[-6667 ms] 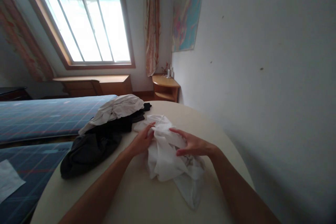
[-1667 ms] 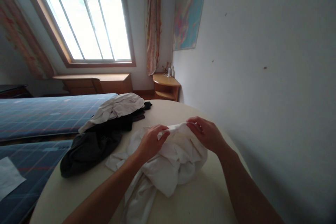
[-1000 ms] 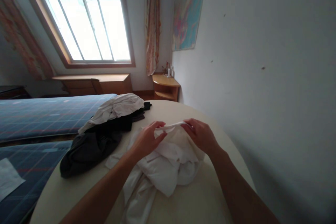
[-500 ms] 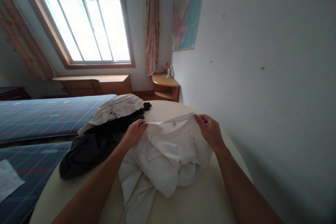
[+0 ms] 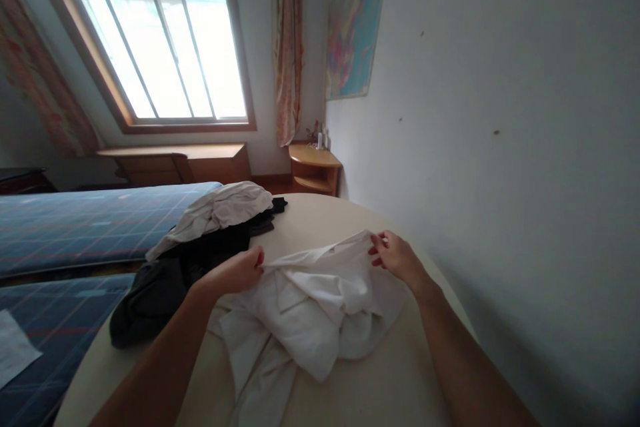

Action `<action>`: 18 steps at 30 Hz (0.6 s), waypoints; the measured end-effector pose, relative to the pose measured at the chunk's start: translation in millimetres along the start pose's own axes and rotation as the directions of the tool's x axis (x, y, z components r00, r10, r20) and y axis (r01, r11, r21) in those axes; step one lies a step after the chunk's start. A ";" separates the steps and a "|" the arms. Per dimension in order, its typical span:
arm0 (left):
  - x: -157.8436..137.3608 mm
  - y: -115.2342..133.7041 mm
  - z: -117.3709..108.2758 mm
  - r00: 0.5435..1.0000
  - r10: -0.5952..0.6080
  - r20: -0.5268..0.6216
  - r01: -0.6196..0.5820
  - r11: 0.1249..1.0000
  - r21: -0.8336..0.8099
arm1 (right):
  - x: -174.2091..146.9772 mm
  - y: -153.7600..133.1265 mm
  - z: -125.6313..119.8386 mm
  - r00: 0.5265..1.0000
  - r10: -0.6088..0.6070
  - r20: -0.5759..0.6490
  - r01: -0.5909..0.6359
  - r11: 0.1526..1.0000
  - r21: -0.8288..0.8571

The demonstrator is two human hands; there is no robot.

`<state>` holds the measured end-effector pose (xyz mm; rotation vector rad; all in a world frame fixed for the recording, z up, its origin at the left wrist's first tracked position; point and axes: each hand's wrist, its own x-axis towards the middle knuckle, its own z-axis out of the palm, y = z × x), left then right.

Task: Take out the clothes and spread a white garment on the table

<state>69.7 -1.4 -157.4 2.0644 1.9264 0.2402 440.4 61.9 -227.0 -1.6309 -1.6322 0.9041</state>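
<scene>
A crumpled white shirt [image 5: 315, 310] lies on a round cream table [image 5: 395, 380], its collar edge toward the far side and one sleeve-like part trailing to the near edge. My left hand [image 5: 239, 271] is closed on the left end of the collar edge, pulling it taut. At the collar's right end, my right hand [image 5: 393, 255] has its fingers apart beside the cloth; whether a fingertip still touches it I cannot tell. Left of the shirt sits a heap of dark clothes [image 5: 155, 293], with a light grey-white garment [image 5: 220, 210] on top.
Blue plaid mattresses [image 5: 100, 220] stand to the left, with a white paper [image 5: 15, 347] on the nearer one. A wall [image 5: 525, 213] rises close on the right. Beyond the table are a wooden corner shelf [image 5: 315, 157] and a desk [image 5: 215, 155] under the window.
The collar edge has come down nearer the table. My left hand has moved left and toward me with its end; my right hand has lowered slightly and its fingers have spread.
</scene>
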 end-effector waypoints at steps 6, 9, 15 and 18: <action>-4.0 -2.9 -10.4 0.995 -0.095 -0.020 0.097 0.979 0.177 | 15.4 -4.3 -3.0 0.992 0.008 -0.126 0.012 0.988 0.154; 15.1 2.2 -27.6 0.975 -0.098 -0.200 0.134 0.976 0.174 | 32.5 -14.7 -9.6 0.987 -0.003 -0.158 0.030 0.986 0.167; 58.4 18.0 -53.0 0.833 -0.141 -0.535 0.153 0.988 -0.022 | 66.7 -35.5 -15.1 0.944 -0.192 -0.269 0.213 0.976 0.051; 65.5 27.6 -41.9 0.834 -0.056 -0.548 0.068 0.998 0.002 | 67.1 -39.0 -3.4 0.918 -0.335 -0.213 0.342 0.940 -0.004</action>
